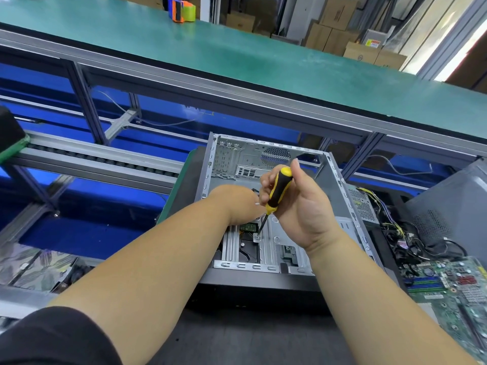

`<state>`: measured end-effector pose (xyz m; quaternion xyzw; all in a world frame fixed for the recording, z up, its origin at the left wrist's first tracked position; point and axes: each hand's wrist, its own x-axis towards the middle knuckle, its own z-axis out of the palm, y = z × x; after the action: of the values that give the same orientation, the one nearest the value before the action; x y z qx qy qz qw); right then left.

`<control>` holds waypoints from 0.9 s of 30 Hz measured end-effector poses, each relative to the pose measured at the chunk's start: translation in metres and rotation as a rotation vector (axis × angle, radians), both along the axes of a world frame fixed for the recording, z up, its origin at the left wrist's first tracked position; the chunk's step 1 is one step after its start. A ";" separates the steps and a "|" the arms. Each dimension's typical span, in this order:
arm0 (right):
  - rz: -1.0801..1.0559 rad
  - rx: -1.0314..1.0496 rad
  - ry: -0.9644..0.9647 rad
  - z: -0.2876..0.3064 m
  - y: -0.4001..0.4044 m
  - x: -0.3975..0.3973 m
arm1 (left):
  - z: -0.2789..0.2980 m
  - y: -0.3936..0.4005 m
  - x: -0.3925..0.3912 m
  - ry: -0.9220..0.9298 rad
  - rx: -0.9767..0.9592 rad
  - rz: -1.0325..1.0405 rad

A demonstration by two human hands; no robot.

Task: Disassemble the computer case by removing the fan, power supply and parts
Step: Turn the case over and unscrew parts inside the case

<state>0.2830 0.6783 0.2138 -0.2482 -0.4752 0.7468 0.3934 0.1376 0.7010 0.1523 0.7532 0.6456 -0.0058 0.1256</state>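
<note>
An open grey computer case (340,185) lies on its side in front of me, its inside mostly bare metal. My right hand (303,206) grips a yellow and black screwdriver (278,189), held nearly upright. Its tip sits on a screw (257,236) on the drive bracket near the case's front edge. My left hand (237,204) reaches into the case just left of the screwdriver; its fingers are hidden behind my right hand. A green circuit board of a drive (249,227) shows under the bracket.
A removed power supply (362,205) with a bundle of cables (403,238) lies right of the case. A green motherboard (453,283) rests at the near right. A grey side panel (453,206) leans at the far right. A roller conveyor (92,159) runs at the left.
</note>
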 end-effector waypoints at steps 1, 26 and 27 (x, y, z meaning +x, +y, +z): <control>0.008 0.006 -0.020 0.000 0.000 0.000 | 0.000 -0.001 0.000 -0.003 0.002 0.000; -0.106 0.032 -0.045 0.006 -0.009 -0.003 | 0.001 -0.002 0.001 0.005 -0.004 0.041; -0.099 0.032 -0.057 0.007 -0.009 -0.004 | 0.002 -0.002 0.001 -0.001 -0.005 0.038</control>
<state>0.2791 0.6692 0.2205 -0.2863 -0.4852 0.7116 0.4199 0.1389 0.6987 0.1544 0.7407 0.6596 -0.0046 0.1280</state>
